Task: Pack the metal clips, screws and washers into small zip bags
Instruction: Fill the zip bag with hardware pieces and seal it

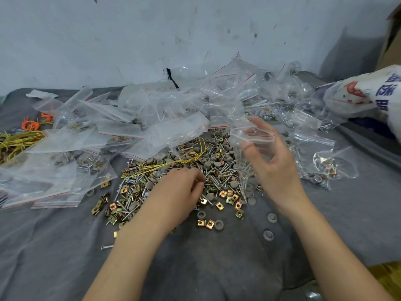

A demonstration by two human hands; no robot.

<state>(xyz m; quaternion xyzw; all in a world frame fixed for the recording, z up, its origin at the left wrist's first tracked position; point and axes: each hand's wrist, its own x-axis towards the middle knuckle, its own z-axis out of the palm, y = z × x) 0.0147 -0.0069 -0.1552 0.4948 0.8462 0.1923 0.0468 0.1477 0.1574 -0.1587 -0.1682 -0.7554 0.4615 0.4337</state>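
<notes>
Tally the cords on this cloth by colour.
Yellow: 2, a bundle at the left edge and a loose loop lying on the hardware heap.
Orange: 1, a tangle just behind that bundle.
Total: 3

Worktop [206,268] is covered by a creased grey cloth. A loose pile of metal clips, screws and washers [217,170] lies at centre. Left of and behind the pile are overlapping zip bags [121,131], some holding hardware. Further left lie yellow wire [19,142] and orange wire [30,124]. Right of the pile are filled bags [321,168], then a printed sack [364,94]. Nearer than the pile lie stray washers [268,234].
</notes>
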